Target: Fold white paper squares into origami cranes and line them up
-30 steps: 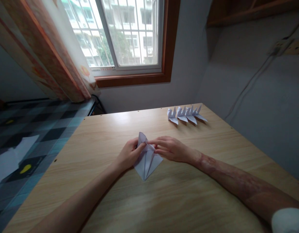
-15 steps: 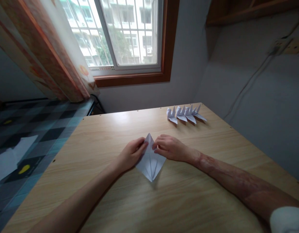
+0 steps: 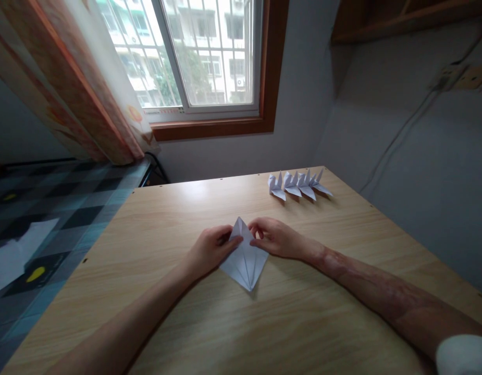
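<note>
A white folded paper [image 3: 244, 260], kite-shaped with its point toward me, lies on the wooden table [image 3: 287, 323]. My left hand [image 3: 210, 249] pinches its upper left edge with curled fingers. My right hand [image 3: 274, 238] pinches its upper right edge near the top tip. Both hands rest low on the table, touching the paper from either side.
Several finished white paper cranes [image 3: 299, 184] stand in a row at the table's far right. A window [image 3: 201, 57] with a curtain [image 3: 69, 83] is behind. A bed with a checked cover [image 3: 49, 219] and white sheets [image 3: 14, 250] lies left.
The raised top flap of the paper has been folded down flat, and the paper shifted slightly right. Both hands moved closer together at its top tip.
</note>
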{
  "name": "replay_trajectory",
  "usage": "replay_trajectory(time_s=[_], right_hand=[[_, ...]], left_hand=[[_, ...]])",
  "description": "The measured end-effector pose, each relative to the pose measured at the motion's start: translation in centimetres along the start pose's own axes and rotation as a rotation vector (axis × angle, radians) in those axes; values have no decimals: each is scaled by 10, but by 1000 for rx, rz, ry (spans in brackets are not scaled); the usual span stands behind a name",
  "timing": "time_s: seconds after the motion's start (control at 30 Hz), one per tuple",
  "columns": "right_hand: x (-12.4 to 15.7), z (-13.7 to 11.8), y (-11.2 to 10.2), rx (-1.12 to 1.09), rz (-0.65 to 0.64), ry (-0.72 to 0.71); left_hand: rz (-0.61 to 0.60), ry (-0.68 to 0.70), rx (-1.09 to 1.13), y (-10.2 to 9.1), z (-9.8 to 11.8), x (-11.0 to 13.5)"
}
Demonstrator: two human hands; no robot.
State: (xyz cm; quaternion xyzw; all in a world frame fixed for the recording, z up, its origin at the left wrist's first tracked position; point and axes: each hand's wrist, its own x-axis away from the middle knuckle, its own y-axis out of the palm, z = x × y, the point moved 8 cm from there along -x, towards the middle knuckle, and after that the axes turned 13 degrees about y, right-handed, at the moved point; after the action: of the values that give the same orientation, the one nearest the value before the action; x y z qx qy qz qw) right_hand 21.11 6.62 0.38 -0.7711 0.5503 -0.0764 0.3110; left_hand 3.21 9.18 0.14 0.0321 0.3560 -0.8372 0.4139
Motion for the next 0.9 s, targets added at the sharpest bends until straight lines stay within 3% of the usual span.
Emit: replay_trajectory(time_s=[0.17,0.3,0.43,0.67,0.9], right_hand=[[0,2,0,11,13,6],[2,-14,-1,205,56,-156],[5,-22,0,261,30,-216],[10,-26,1,297,-52,-243],[13,-28,6,331,-146,-301]], left_hand=[[105,-14,-50,-6,-8,4],[183,143,-262,-15,5,2],[-31,297,-368,-7,20,-2],[-346,468,-332,-18,29,11],[-378,517,-397,-19,33,11]])
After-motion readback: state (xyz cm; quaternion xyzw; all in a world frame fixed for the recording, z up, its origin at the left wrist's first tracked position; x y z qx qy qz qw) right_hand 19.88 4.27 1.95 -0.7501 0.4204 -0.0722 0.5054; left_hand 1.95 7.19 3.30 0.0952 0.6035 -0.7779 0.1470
